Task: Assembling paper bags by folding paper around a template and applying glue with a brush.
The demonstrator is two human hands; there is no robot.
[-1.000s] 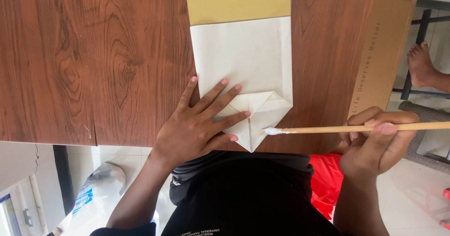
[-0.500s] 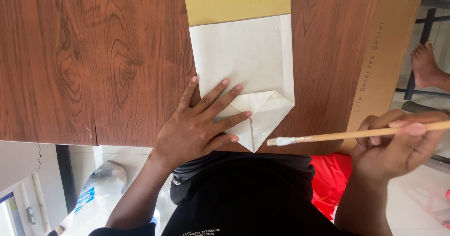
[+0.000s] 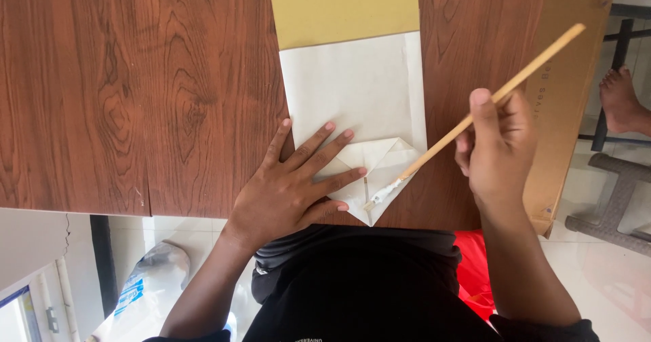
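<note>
The left hand (image 3: 293, 191) lies flat, fingers spread, pressing the white folded paper sheet (image 3: 356, 98) onto the reddish-brown wood-grain bench (image 3: 135, 84); the right hand (image 3: 498, 148) is clamped around a long thin wooden brush (image 3: 475, 115), its white-coated tip touching the paper's folded triangular point at the near bench edge; a mustard-yellow sheet (image 3: 342, 6) lies just beyond the white paper; a tan cardboard panel (image 3: 569, 77) leans at the bench's right.

The right hand (image 3: 498, 148) now sits higher and nearer the folded white paper sheet (image 3: 359, 111) than before. Its thin wooden stick brush (image 3: 475, 115), earlier lying level beside the paper's point, now slants steeply, and its white tip rests on the folded triangular flap (image 3: 380, 172).
</note>
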